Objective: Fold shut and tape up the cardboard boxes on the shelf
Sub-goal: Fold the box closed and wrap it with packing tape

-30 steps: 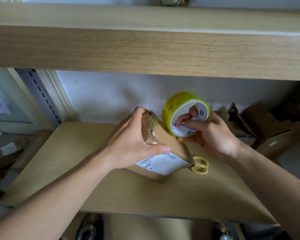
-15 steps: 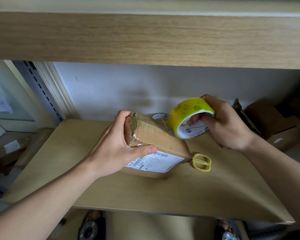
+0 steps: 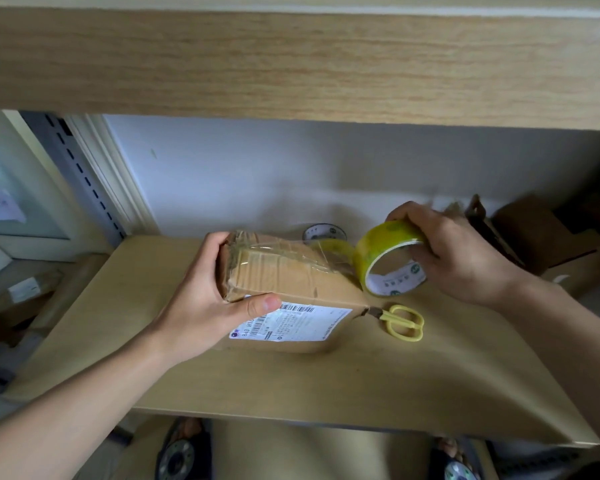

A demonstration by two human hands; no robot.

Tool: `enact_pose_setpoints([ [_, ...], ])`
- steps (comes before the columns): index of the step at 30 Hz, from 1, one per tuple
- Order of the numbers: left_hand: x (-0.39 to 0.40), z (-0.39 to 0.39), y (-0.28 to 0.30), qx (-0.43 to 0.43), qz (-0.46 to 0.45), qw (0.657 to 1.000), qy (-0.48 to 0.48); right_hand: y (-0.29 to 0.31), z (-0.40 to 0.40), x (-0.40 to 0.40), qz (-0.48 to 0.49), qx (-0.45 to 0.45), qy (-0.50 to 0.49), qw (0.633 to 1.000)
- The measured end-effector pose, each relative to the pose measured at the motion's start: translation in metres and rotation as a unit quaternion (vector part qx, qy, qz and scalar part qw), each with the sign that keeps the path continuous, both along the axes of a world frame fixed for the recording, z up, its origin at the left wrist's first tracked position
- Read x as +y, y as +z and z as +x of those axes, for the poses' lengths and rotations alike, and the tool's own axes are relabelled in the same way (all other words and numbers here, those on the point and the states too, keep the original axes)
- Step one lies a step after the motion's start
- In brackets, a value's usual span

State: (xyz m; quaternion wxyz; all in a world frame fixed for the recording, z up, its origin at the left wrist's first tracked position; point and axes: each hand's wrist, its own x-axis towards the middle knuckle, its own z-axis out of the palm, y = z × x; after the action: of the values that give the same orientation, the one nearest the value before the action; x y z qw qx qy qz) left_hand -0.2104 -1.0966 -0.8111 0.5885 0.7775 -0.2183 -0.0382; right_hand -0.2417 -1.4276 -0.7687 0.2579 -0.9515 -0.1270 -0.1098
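Observation:
A small brown cardboard box (image 3: 291, 275) with a white shipping label lies on the wooden shelf (image 3: 326, 382). My left hand (image 3: 201, 306) grips its left end, thumb on the front edge. My right hand (image 3: 454, 254) holds a yellow tape roll (image 3: 388, 258) just right of the box. A clear strip runs from the roll across the top of the box.
Yellow-handled scissors (image 3: 402, 322) lie on the shelf at the box's right corner. A second tape roll (image 3: 323, 233) sits behind the box by the wall. Open cardboard boxes (image 3: 541, 244) stand at the far right. An upper shelf board (image 3: 291, 60) hangs overhead.
My right hand has pulled the roll to the right, away from the box, drawing tape along its top. The box has tilted down flatter under my left hand.

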Motion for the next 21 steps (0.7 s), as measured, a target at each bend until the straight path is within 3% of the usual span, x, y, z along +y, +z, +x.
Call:
enact_pose_setpoints([
  [4, 0.011, 0.004, -0.008, 0.015, 0.01, 1.0, 0.001, -0.008, 0.003, 0.0, 0.151, 0.035, 0.001, 0.988],
  [9, 0.027, 0.005, -0.009, 0.015, 0.078, 0.997, 0.0, -0.013, 0.005, 0.011, 0.306, 0.079, 0.039, 0.948],
  [15, 0.044, 0.01, -0.004, -0.009, 0.205, 0.978, -0.048, -0.015, 0.007, 0.021, 0.326, 0.136, 0.096, 0.931],
  [21, 0.046, 0.012, -0.005, -0.03, 0.252, 0.965, -0.068, -0.004, 0.013, 0.025, 0.258, 0.072, 0.104, 0.958],
])
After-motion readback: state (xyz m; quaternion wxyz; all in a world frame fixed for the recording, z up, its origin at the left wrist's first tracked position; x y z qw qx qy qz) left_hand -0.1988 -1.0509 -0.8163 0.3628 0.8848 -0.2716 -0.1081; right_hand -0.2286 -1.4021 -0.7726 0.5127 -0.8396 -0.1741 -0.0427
